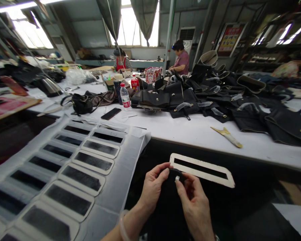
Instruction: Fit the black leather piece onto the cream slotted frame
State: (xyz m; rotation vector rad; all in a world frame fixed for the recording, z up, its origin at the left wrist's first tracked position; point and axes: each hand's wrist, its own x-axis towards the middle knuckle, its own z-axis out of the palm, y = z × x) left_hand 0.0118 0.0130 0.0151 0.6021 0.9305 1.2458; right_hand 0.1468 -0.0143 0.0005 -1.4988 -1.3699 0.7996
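Observation:
My left hand (154, 185) pinches the upper edge of a black piece of material (172, 187) between thumb and fingers. Closed on the right side of that same edge is my right hand (194, 197), with its fingers curled behind. A small white bit (177, 179) shows at my right thumb tip; what it is I cannot make out. Just beyond my fingers is a cream frame-shaped piece (229, 180) with a long dark slot. Its left end comes close to my left fingertips; whether they touch it is unclear. The lower part of the black material blends into the dark background.
At left, a sheet-covered board (115, 197) carries rows of similar pale frames with dark centres. The white table (163, 129) ahead holds black leather bags (163, 98), a phone (111, 113), a water bottle (124, 97) and a yellowed tool (227, 136). Co-workers sit farther back.

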